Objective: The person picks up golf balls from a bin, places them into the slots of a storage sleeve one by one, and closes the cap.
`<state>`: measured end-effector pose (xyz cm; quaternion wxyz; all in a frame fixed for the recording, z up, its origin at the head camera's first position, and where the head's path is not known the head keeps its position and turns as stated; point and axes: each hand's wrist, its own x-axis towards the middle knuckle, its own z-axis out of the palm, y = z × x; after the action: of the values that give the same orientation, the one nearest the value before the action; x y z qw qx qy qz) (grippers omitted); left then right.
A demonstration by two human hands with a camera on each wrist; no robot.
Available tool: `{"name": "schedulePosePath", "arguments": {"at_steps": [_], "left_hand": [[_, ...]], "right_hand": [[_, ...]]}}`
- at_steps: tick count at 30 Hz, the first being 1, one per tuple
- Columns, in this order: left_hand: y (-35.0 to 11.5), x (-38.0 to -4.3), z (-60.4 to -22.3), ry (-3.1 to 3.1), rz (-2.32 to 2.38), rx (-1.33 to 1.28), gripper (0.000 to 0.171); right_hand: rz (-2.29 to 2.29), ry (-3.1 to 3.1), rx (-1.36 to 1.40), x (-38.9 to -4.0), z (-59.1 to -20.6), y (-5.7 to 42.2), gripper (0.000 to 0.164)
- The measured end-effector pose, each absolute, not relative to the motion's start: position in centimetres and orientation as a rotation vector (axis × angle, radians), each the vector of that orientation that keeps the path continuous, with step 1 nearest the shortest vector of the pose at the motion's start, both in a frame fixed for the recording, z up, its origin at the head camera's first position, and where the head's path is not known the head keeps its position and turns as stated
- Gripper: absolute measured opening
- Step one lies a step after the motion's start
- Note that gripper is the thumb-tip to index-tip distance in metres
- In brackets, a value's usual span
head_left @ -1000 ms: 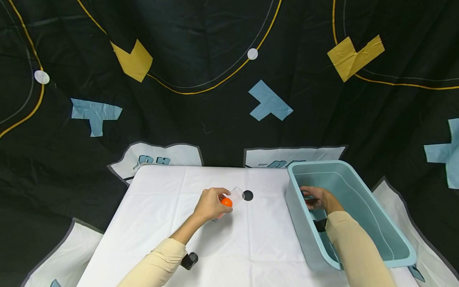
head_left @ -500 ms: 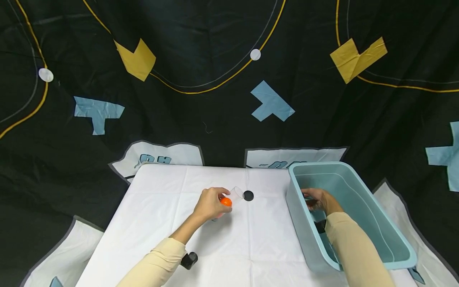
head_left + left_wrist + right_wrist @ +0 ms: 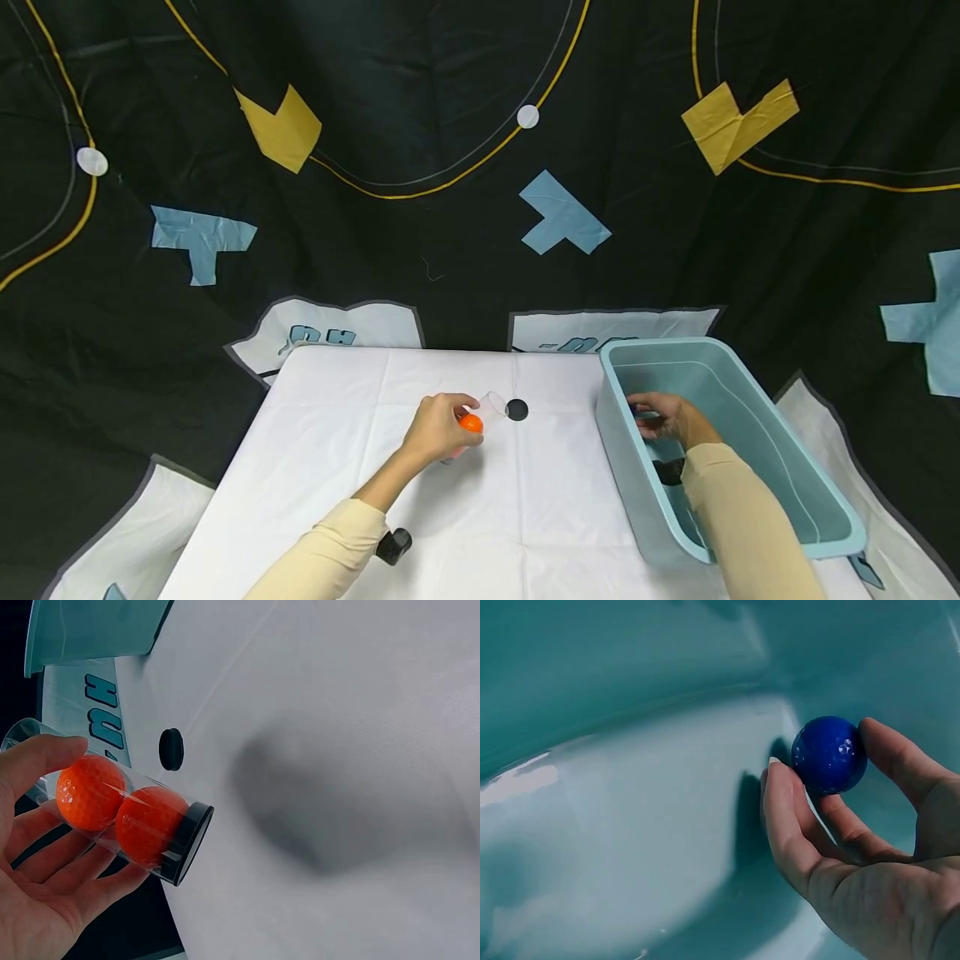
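Right fingers [image 3: 784,817] pinch blue ball [image 3: 829,755] at their tips, bin [image 3: 738,417] around them; likely light, hard, slick: hold across its middle. Left fingers [image 3: 56,754] curl round clear tube [image 3: 131,780], orange balls [image 3: 150,826] within; likely stiff.

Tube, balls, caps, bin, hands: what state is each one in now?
Clear tube: held, one end open
Orange balls: inside the tube, two showing
End cap: fitted on the tube
Loose cap: off, lying on the table
Blue ball: pinched, inside the bin
Bin: open-topped, upright
Left hand: grips the tube
Right hand: pinches the blue ball
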<state>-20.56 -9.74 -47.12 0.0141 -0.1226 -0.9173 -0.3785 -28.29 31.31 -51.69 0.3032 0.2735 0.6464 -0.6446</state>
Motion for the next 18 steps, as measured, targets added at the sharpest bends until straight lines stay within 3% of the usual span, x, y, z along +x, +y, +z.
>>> {"name": "schedulePosePath", "arguments": {"at_steps": [9, 18], "left_hand": [[-9.5, -20.6, -47.3, -2.873, -1.177, -0.362, 0.042], [-9.3, -20.5, -47.1, -2.873, -1.168, -0.375, 0.044]], "right_hand": [[-1.842, 1.562, 0.756, -28.1, -50.3, 32.1, 0.029], [-1.885, 1.568, 0.714, -28.0, -46.8, 33.3, 0.029]]}}
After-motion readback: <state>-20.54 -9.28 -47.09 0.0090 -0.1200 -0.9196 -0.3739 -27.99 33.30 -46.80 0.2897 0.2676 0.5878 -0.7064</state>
